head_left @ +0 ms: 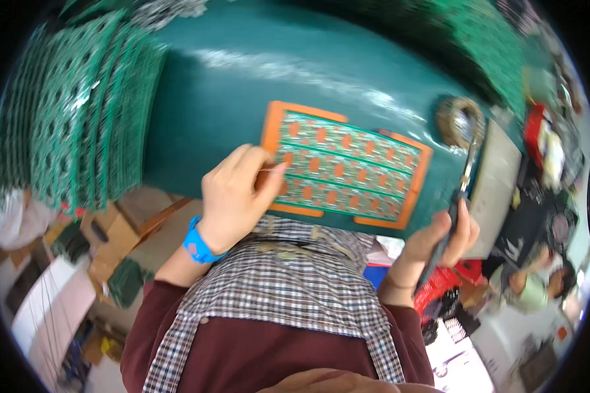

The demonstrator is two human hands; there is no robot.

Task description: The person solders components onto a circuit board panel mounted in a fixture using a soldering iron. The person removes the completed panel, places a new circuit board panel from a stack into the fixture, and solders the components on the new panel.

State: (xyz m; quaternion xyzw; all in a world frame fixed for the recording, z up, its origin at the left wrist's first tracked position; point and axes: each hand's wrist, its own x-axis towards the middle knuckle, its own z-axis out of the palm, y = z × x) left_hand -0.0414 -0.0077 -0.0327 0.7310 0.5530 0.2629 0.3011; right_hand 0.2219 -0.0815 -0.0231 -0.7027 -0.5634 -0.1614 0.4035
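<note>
**Circuit board panel under your left fingers, soldering iron in your right**

Circuit board panel (345, 167) lies flat on the green table (223, 98) in an orange frame, directly ahead of your chest, its near-left corner touching your left fingertips. Your left hand (237, 196) has its fingers curled and pinched together on a thin wire (267, 170) that lies right at that corner of the panel; the thumb and forefinger press on it where the orange edge meets the green boards. A blue wristband (196, 245) sits just behind that hand.

Your right hand (447, 237) is closed in a fist around the dark handle of a soldering iron (464, 180). The metal shaft runs up and away from your fingers, off the right end of the panel and not touching it. Its tip points toward a round coil of brass wool (460, 121) that sits just beyond it on the table, near the panel's far-right corner.

Well away from your left fingers, at the far left, stacks of green boards (78, 111) stand on edge. Past your right knuckles, another person (531, 285) in a pale green top sits lower down.
</note>
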